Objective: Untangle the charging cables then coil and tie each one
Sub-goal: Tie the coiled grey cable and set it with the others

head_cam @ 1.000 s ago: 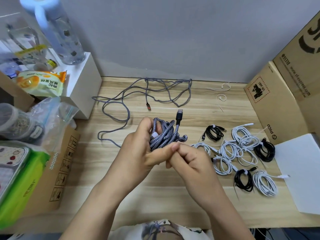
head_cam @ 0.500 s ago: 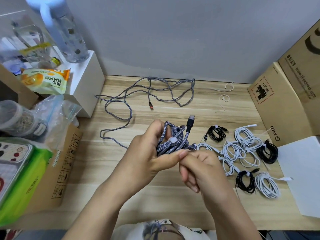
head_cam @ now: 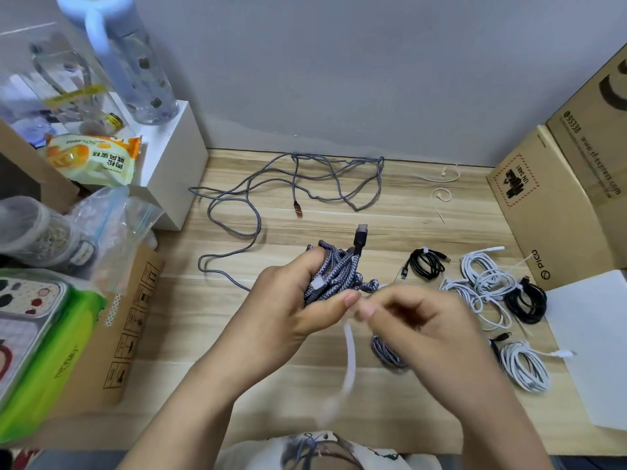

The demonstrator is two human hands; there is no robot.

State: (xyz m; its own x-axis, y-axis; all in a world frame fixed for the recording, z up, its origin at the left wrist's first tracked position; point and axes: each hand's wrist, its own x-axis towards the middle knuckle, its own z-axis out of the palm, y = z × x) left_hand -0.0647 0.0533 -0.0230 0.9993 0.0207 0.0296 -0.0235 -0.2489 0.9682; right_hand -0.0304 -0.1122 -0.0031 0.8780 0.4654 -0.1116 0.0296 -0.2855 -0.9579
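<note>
My left hand point(head_cam: 291, 310) grips a coiled grey braided cable point(head_cam: 334, 271) above the desk; its black plug point(head_cam: 359, 237) sticks up. A white tie point(head_cam: 349, 354) wraps the coil, and its blurred loose tail hangs down toward me. My right hand point(head_cam: 424, 323) pinches that tie close to my left thumb. A loop of the braided cable point(head_cam: 385, 351) shows under my right hand. A second grey braided cable point(head_cam: 291, 184) lies loose and spread out at the back of the desk.
Several tied white and black cable coils point(head_cam: 488, 283) lie at the right. Spare white ties point(head_cam: 442, 195) lie at the back right. Cardboard boxes point(head_cam: 556, 205) and a white sheet point(head_cam: 590, 344) line the right; a white box point(head_cam: 169, 157), bags and a carton point(head_cam: 125, 320) crowd the left.
My right hand has pulled away to the right and toward me, drawing the white tie's tail out of the coil. The left hand keeps its hold on the coil.
</note>
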